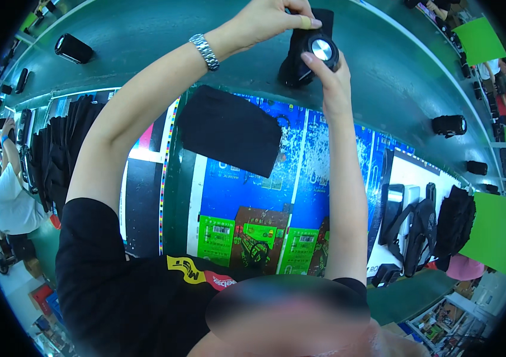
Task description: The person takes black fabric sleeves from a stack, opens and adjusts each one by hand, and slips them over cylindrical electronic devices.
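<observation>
My right hand is wrapped round a black cylindrical speaker, whose shiny silver round end faces up. Black cloth, apparently a pouch, lies against the speaker's left and far side. With thumb and fingers pinched, my left hand grips the cloth's far edge beside the speaker. Both arms reach far forward over the green belt. Nearer to me, a flat black cloth pouch rests on blue and green printed sheets, between my forearms.
More black speakers stand or lie along the green belt: one at left, one at right. A pile of black pouches is at my left. Black straps lie at right. A person in white works at far left.
</observation>
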The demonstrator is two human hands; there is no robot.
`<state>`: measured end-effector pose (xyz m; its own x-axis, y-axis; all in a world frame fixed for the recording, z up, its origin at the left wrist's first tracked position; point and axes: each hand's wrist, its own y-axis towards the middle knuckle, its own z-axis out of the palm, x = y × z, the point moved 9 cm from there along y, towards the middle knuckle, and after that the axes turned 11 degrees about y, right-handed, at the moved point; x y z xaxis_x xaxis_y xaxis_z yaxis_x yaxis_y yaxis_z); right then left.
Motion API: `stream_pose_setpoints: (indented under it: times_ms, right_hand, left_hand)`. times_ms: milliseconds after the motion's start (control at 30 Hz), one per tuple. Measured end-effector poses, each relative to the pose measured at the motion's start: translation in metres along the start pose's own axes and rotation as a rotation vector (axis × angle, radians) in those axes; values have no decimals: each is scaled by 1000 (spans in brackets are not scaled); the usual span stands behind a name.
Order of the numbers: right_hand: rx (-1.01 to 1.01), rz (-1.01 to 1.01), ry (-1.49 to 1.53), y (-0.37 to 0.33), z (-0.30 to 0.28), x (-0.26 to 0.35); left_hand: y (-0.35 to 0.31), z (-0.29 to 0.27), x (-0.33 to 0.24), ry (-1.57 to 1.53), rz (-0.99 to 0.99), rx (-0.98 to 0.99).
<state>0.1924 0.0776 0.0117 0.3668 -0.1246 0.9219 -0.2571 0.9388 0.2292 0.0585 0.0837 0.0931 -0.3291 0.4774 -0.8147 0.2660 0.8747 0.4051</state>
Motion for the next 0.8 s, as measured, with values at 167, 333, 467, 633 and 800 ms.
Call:
stream_pose_setpoints:
  times_ms: [167,333,467,633,800]
  right_hand:
    - [29,-64,-130,13,-1,4]
    - [19,-30,-238,24,-17,0]
    - [91,-25,-266,16,-13,8]
    - [93,85,248,11,-65,-8]
    - [-310,182,256,58,-98,-28]
  left_hand:
    - [-9,-9,-14,52,34,-95]
    - [0,14,-43,91,202,23]
    - [-8,16,-35,250,182,12]
    - [-11,-6,-10,8,191,-311]
    - [11,95,80,-934,-486,-384]
